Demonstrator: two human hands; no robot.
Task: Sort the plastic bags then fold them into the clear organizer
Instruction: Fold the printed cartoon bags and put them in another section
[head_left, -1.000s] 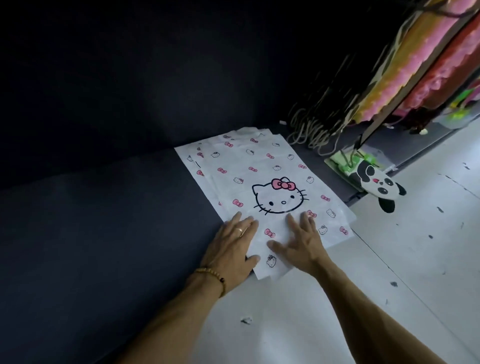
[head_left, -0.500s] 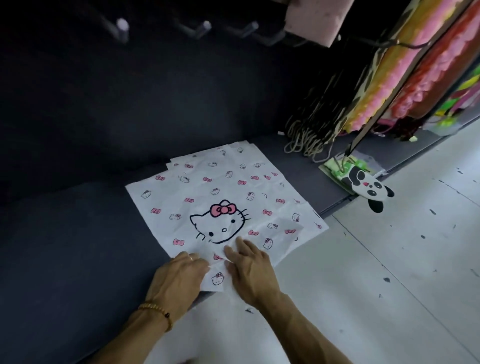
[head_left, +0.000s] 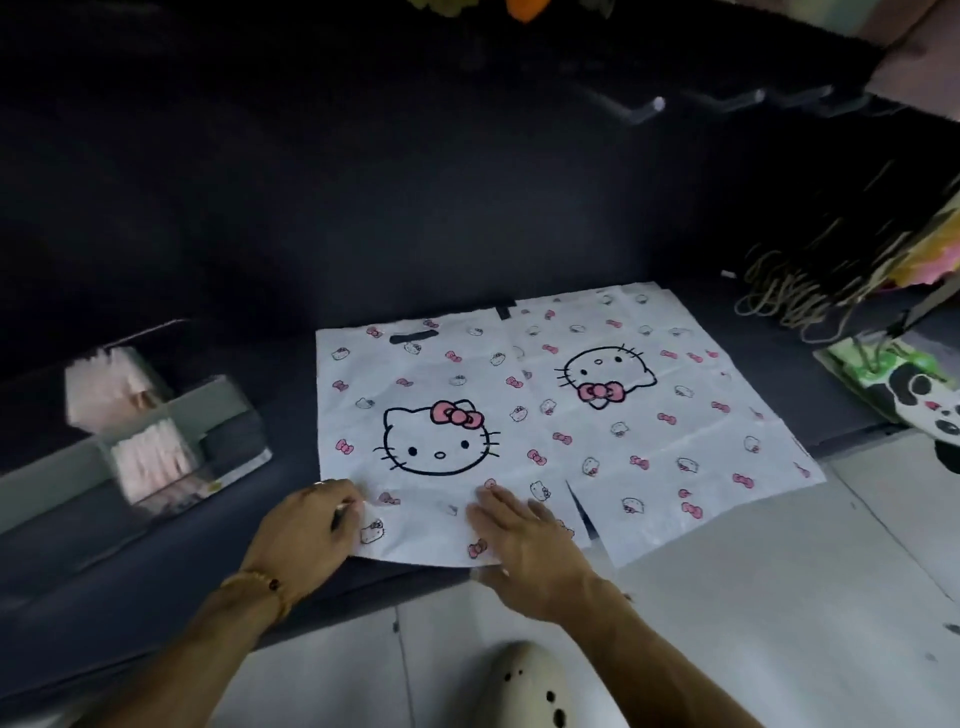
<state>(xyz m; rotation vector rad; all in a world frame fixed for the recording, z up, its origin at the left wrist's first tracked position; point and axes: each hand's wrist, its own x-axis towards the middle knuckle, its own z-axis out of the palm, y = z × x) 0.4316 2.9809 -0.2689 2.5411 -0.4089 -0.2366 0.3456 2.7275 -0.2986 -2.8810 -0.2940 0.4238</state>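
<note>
On the dark shelf ledge (head_left: 156, 561) in front of us, one white plastic bag printed with a cat face and pink bows (head_left: 431, 431) now lies apart, to the left of the remaining pile of matching white printed bags (head_left: 675, 415), whose cat face points the other way. A second ago we saw only one fanned stack under both palms. Our left hand (head_left: 306, 525) pinches this bag's near left corner with curled fingers, while our right hand (head_left: 524, 540) lies flat and spread on its near edge. The clear plastic organizer with pale folded bags inside (head_left: 150, 441) has come into view, well apart at the left. We judge that sorting has given way to folding this one bag.
</note>
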